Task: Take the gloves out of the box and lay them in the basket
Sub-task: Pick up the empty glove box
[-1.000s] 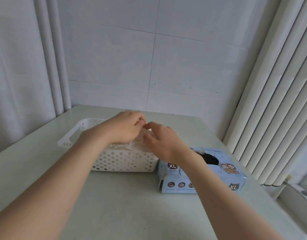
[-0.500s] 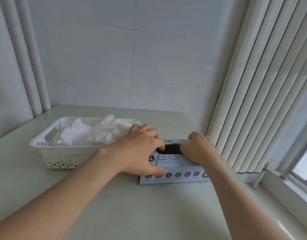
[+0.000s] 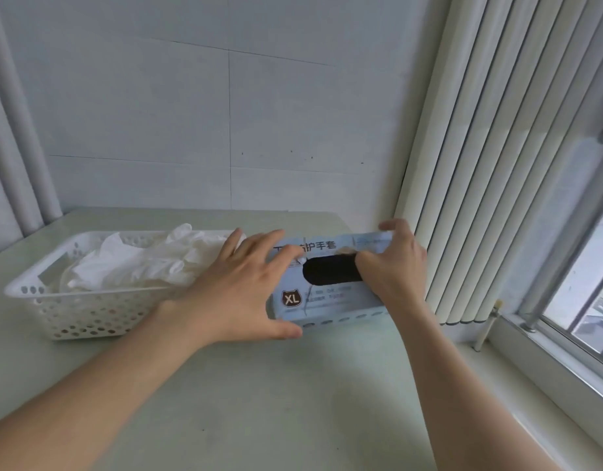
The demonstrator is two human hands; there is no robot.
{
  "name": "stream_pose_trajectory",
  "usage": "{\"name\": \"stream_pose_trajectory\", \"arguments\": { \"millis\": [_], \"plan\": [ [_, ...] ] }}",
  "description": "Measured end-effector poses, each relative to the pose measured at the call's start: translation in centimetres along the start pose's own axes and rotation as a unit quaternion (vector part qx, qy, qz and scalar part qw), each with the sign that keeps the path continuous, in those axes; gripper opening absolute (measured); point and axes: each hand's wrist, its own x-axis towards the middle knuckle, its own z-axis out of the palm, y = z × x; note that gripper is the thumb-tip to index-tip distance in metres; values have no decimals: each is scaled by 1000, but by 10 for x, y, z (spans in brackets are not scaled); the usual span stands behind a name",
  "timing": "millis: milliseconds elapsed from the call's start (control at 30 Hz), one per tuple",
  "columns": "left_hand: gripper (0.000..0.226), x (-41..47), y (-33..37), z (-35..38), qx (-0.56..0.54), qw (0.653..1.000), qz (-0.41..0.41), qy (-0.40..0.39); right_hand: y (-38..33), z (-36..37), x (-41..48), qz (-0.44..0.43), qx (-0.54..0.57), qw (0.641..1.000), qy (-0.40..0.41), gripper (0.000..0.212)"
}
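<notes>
A light blue glove box marked XL stands on the table, tipped so its top face with the dark oval opening turns toward me. My left hand lies spread over the box's left end, fingers straight and thumb at its lower front edge. My right hand holds the right end, with fingers curled into the opening and the index finger on the far edge. Whether it pinches a glove inside is hidden. White gloves lie piled in the white perforated basket, just left of the box.
The pale green table runs to a tiled wall behind. Vertical blinds hang close to the box's right side. A window sill and window frame lie at the far right.
Both hands left the basket, with the gloves staying in it, and moved right onto the box. The box has since tipped up toward me, and my view has swung right.
</notes>
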Motion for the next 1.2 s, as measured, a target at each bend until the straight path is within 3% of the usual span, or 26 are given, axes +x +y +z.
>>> {"name": "stream_pose_trajectory", "arguments": {
  "millis": [100,233,333,467,600,867,967,1067,1133,1200],
  "plan": [
    [132,0,-2,3,12,1000,-18,11,0,-4,3,-12,55,997,52,62],
    [134,3,-2,5,16,996,-10,89,-4,2,-2,-42,101,993,44,58],
    [127,5,-1,7,34,991,-8,130,-3,6,-5,-77,163,983,45,43],
    [104,4,3,9,69,982,20,176,-5,9,-4,25,303,949,85,38],
    [99,4,6,10,78,977,35,196,-6,9,0,92,365,921,98,38],
    [105,9,-9,15,54,976,39,207,-2,9,0,84,306,938,138,24],
    [122,10,-13,18,79,982,22,169,3,13,4,72,262,950,155,22],
    [139,6,-13,18,167,983,-4,75,8,17,8,58,211,964,154,22],
    [125,4,-9,21,177,984,-8,28,12,20,10,58,182,971,145,18],
    [103,2,-9,27,186,981,17,48,17,23,10,61,151,978,127,16]
  ]
}}
